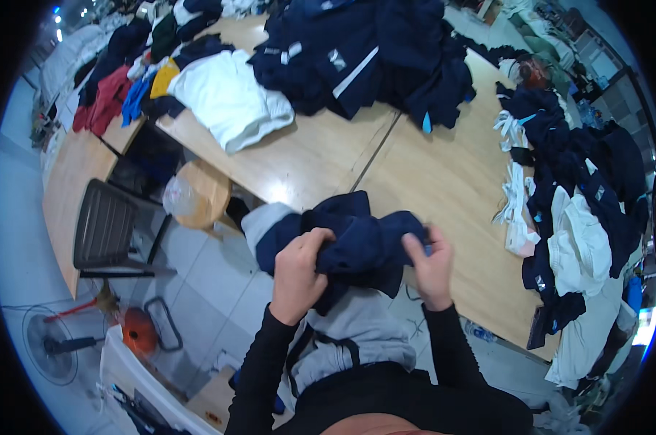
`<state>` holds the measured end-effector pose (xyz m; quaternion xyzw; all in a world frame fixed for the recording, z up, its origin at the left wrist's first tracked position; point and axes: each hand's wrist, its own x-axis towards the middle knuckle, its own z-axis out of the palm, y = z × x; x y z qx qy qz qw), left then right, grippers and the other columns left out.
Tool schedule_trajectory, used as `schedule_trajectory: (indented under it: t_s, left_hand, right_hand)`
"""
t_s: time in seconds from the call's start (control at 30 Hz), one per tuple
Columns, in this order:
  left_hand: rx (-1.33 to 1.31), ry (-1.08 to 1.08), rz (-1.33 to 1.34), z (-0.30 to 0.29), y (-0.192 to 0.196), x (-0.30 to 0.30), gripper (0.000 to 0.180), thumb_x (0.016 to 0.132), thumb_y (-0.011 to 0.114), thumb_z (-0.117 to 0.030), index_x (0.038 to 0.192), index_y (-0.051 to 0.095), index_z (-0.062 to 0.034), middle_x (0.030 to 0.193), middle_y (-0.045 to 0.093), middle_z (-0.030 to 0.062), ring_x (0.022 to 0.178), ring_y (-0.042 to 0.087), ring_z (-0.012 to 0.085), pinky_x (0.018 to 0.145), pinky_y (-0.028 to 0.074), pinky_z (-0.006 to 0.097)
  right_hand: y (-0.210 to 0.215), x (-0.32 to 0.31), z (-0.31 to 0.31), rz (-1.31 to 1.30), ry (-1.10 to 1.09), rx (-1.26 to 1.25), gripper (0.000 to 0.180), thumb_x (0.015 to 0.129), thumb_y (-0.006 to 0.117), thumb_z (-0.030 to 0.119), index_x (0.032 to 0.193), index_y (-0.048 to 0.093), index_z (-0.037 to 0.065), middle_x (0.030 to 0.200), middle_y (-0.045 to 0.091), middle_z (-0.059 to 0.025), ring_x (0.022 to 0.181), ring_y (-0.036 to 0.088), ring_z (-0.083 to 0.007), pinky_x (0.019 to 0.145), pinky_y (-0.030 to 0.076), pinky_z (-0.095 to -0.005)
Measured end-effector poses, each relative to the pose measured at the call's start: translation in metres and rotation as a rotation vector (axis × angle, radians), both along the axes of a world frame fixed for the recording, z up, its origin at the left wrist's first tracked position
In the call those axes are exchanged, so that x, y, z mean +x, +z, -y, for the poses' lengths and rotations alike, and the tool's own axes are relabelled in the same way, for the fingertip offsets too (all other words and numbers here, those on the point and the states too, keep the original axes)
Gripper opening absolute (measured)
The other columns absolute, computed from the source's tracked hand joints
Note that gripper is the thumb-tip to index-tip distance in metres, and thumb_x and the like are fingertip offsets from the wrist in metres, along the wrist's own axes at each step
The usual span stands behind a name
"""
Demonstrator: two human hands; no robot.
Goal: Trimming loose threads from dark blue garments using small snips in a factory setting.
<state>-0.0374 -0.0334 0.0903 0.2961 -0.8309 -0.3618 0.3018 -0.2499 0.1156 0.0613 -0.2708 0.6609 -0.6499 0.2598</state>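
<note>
A bunched navy garment [357,243] with a light grey part [268,217] at its left end hangs between my two hands, over the near edge of the table. My left hand [299,275] is closed on the garment's left side, its fingers curled into the cloth. On the right, my right hand [435,267] pinches the other end between thumb and fingers. The kind of garment cannot be made out, since it is crumpled and partly behind my hands.
Across the wooden table [444,170] lie a heap of navy clothes [371,51] and a white garment [230,98]. More navy and white clothing [581,232] is piled at the right. A dark chair [107,225], a wooden stool [205,196] and a fan [49,344] stand at the left.
</note>
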Motion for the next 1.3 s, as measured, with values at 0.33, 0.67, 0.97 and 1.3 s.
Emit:
schedule_trajectory:
  t_s: [0.33,0.67,0.97,1.3]
  left_hand:
    - [0.282,-0.059,-0.435,0.042,0.011,-0.062,0.048,0.081,0.061,0.012,0.127,0.060,-0.0001,0.117,0.070,0.0155,0.111,0.070,0.0274,0.098,0.053,0.035]
    - [0.599,0.042,-0.261,-0.040,-0.072,-0.030,0.042,0.093,0.071,0.001,0.135,0.065,-0.0022,0.134,0.069,0.0093,0.125,0.065,0.0214,0.106,0.051,0.036]
    - [0.484,-0.038,-0.195,-0.039,-0.073,-0.063,0.030,0.095,0.077,-0.007,0.124,0.070,-0.0020,0.116,0.074,0.0098,0.100,0.071,0.0184,0.088,0.057,0.033]
    - [-0.054,0.149,-0.452,-0.023,0.040,-0.058,0.057,0.084,0.081,0.000,0.138,0.065,-0.0036,0.139,0.065,0.0173,0.122,0.069,0.0330,0.097,0.058,0.037]
  right_hand:
    - [0.098,-0.035,-0.019,-0.394,-0.029,0.047,0.016,0.099,0.077,0.008,0.110,0.070,-0.001,0.096,0.068,0.0026,0.079,0.055,-0.0028,0.070,0.042,-0.0190]
    - [-0.099,-0.130,-0.107,-0.640,-0.447,0.807,0.037,0.096,0.074,0.012,0.131,0.067,0.002,0.125,0.070,-0.0213,0.113,0.068,-0.0401,0.096,0.054,-0.0443]
    - [-0.030,-0.111,0.021,-1.323,0.070,0.383,0.049,0.082,0.068,-0.002,0.130,0.070,0.006,0.132,0.069,-0.0184,0.129,0.060,-0.0379,0.108,0.045,-0.0536]
    - [0.104,0.022,0.028,-1.164,-0.017,-0.195,0.027,0.077,0.070,0.003,0.104,0.073,0.004,0.083,0.070,-0.0172,0.068,0.068,-0.0384,0.061,0.051,-0.0406]
